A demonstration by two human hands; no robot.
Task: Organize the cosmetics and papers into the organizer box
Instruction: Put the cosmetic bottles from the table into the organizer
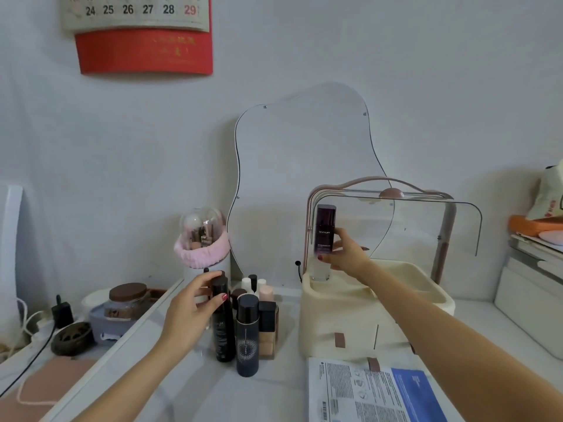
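Her right hand [345, 252] has its fingers clamped round a purple bottle [325, 236], standing in the organizer box [377, 303] at its left rear corner. The left hand [195, 309] pinches the cap of a tall black bottle [222, 321]; packed just beyond those fingertips stand other bottles [253, 315], likely to topple if it tilts. The papers [368, 391] lie near her right forearm.

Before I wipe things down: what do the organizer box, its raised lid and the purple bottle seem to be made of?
The organizer box looks like matte cream plastic, with rounded moulded edges. Its raised lid seems clear acrylic or similar: you see the wall through it. The purple bottle, held by the right hand, looks glossy, with a frosted base; glass or plastic, I cannot tell.
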